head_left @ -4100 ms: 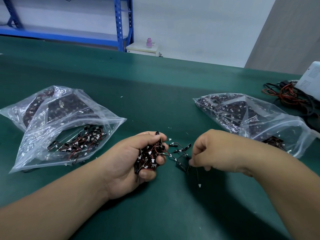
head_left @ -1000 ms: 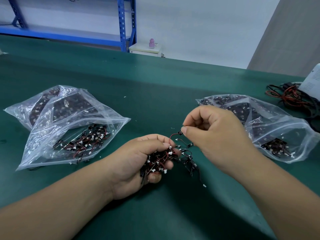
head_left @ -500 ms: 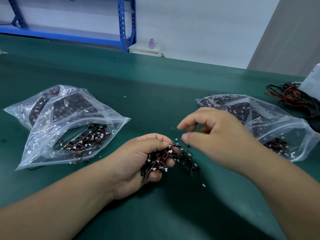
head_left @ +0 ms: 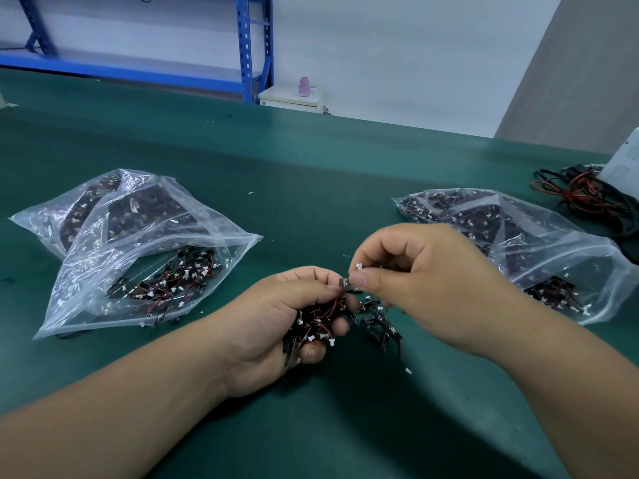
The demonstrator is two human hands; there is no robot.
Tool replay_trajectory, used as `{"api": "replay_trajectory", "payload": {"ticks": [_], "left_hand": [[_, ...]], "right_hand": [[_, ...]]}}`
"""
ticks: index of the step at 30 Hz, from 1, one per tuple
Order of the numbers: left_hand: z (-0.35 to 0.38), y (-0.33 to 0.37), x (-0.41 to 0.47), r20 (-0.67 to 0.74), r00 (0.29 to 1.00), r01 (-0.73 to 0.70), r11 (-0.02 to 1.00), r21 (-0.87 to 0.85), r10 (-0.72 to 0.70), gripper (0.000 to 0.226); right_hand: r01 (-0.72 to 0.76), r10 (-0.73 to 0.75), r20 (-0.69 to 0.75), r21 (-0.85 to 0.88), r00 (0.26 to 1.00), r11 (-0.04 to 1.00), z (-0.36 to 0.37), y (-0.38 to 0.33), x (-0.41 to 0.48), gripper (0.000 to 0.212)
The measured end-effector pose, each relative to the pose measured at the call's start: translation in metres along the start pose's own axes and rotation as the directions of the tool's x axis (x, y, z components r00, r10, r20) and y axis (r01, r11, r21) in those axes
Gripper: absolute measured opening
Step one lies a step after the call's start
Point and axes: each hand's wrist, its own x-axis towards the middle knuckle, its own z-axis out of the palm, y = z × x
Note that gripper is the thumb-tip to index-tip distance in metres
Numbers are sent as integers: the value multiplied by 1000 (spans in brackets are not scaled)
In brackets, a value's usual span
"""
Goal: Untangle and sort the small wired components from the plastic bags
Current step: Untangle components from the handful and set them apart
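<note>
Close in front, over the green bench (head_left: pixel 311 174), the left hand (head_left: pixel 273 319) curls around a tangled bunch of small wired parts (head_left: pixel 318 326). Just above it, the right hand (head_left: pixel 415 281) pinches one small part (head_left: pixel 345 284). Farther back, a left bag (head_left: pixel 138 257) and a right bag (head_left: pixel 539 250) lie well apart, with more parts inside. Red and black cables (head_left: pixel 584 198) sit far right.

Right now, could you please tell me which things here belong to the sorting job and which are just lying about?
Job: left hand gripping the tangle; right hand pinching one component; left bags; right bag.
Lying about: cable coil; white object; pink bottle; blue shelving.
</note>
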Motion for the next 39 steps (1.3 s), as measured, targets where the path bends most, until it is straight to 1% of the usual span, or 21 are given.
{"api": "replay_trajectory", "payload": {"ticks": [3, 5, 7, 9, 11, 12, 13, 14, 16, 17, 18, 21, 23, 25, 28, 30, 32, 34, 37, 39], "left_hand": [[-1, 0, 1, -16, 1000, 0, 1000, -17, 0, 14], [-1, -1, 1, -15, 1000, -3, 1000, -23, 3, 14], [-1, -1, 1, -15, 1000, -4, 1000, -28, 3, 14], [-1, -1, 1, -15, 1000, -5, 1000, -31, 4, 14], [-2, -1, 2, -13, 1000, -8, 999, -34, 8, 12], [-2, -1, 2, -11, 1000, -10, 999, -35, 9, 11], [-2, -1, 2, -9, 1000, -14, 999, -34, 13, 9], [-1, -1, 1, -8, 1000, -17, 999, -31, 16, 7], [-1, 0, 1, -10, 1000, -17, 999, -31, 17, 10], [-1, 0, 0, -17, 1000, -16, 999, -43, 15, 12], [-1, 0, 1, -27, 1000, -13, 998, -62, 12, 14], [-2, 1, 2, -58, 998, -5, 993, -119, -1, 15], [-2, 0, 2, -68, 998, -10, 993, -118, 2, 13], [-1, 0, 2, -64, 998, -9, 994, -107, 3, 12], [-2, 1, 2, -60, 998, 0, 993, -121, -8, 12], [-2, 1, 2, -60, 998, 12, 990, -139, -21, 10], [-3, 1, 2, -64, 997, 28, 987, -161, -38, 9], [-3, 2, 2, -64, 996, 43, 982, -181, -56, 12], [-4, 3, 2, -53, 996, 57, 978, -200, -69, 16], [-5, 3, 3, -39, 996, 66, 975, -211, -76, 14]], "right_hand": [[-49, 57, -111, 73, 992, 996, -3, 2, 3, 15], [-95, 105, -167, 66, 980, 993, -5, 5, 4, 16], [-141, 142, -181, 14, 973, 990, -7, 8, 4, 17], [-192, 178, -129, -112, 976, 975, -7, 10, 3, 15], [-217, 216, -33, -262, 976, 940, -6, 11, 0, 20], [-218, 225, -9, -288, 974, 933, -5, 9, -2, 18], [-212, 220, -3, -288, 975, 934, -4, 7, -2, 12], [-207, 217, 4, -284, 976, 936, -2, 5, -2, 14], [-200, 223, 54, -276, 973, 940, 2, 0, -3, 39], [-202, 234, 88, -274, 968, 940, 5, -1, -3, 46], [-207, 243, 111, -265, 964, 942, 8, -1, -4, 47], [-242, 262, 95, -178, 960, 954, 13, 2, -4, 31], [-256, 263, 72, -83, 962, 963, 13, 2, -4, 26], [-245, 244, 39, 14, 969, 969, 11, -1, -4, 26], [-188, 189, 4, 128, 982, 974, 5, -4, -2, 26], [-161, 167, -16, 189, 986, 969, 2, -5, -1, 30], [-165, 176, -27, 235, 984, 958, 1, -6, 0, 32], [-174, 192, -40, 280, 981, 944, -1, -8, 0, 28], [-169, 213, -66, 403, 975, 899, -5, -10, 0, 24], [-149, 213, -88, 465, 973, 873, -9, -11, 1, 24]]}}
